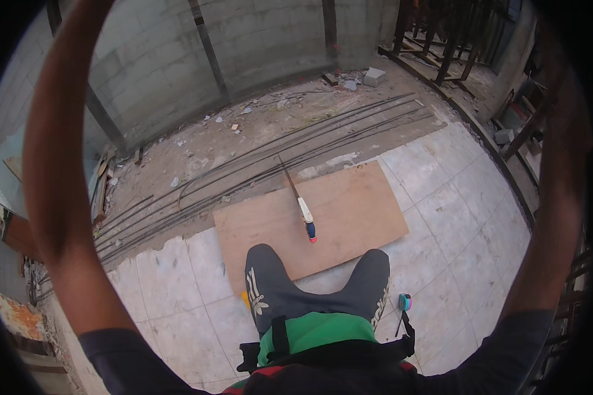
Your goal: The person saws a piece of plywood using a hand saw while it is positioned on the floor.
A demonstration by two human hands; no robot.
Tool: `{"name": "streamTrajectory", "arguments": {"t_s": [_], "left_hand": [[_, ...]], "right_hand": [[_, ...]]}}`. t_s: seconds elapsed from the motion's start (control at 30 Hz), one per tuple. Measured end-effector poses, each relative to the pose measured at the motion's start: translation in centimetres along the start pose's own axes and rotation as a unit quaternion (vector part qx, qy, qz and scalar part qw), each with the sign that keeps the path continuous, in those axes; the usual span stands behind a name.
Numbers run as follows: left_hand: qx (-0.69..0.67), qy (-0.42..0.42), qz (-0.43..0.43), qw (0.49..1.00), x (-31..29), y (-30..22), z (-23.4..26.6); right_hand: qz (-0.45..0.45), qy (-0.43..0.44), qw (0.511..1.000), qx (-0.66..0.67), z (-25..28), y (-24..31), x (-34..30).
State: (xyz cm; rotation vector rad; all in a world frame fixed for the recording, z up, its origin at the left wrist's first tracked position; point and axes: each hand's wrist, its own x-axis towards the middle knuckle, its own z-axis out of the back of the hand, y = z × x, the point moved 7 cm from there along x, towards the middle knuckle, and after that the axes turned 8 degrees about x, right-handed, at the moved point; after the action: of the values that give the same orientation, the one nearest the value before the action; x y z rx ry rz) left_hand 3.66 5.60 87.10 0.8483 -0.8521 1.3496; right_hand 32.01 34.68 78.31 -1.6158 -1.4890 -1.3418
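Note:
Both my arms are raised, and my hands lie beyond the picture: my left forearm runs out past the top edge, my right one up into the dark rim at the right. Below, a plywood board (356,204) lies flat on the tiles in front of my knees. Across its middle rests a hand tool (306,212) with a narrow dark blade and a white, blue and red handle; it looks like a hand saw. The blade points away from me, its tip past the board's far edge. A teal and pink tape measure (405,301) sits beside my right knee.
Long thin metal rods (244,178) lie beyond the board, with rubble and a grey block (374,77) near the wall (263,46). A dark metal frame (451,59) stands at the far right. Something yellow (246,299) shows beside my left knee. Scrap pieces lean at the left.

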Motion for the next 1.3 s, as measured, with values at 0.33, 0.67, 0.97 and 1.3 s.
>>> {"name": "streamTrajectory", "arguments": {"t_s": [0.33,0.67,0.97,1.3], "left_hand": [[-0.095,0.242,0.485,0.835,-67.9,-0.1,-32.3],[0.17,0.412,0.431,0.785,-76.9,6.2,-44.4],[0.166,0.398,0.438,0.789,-77.9,4.7,-44.8],[0.153,0.408,0.404,0.804,-79.3,2.0,-43.1]], "right_hand": [[-0.408,-0.247,0.709,-0.52,13.4,-13.0,-63.6],[-0.5,0.14,0.651,-0.553,4.4,-23.6,-69.0],[-0.555,-0.12,0.763,-0.31,6.1,-32.6,-71.8],[-0.495,-0.082,0.778,-0.379,7.5,-33.6,-70.2]]}}
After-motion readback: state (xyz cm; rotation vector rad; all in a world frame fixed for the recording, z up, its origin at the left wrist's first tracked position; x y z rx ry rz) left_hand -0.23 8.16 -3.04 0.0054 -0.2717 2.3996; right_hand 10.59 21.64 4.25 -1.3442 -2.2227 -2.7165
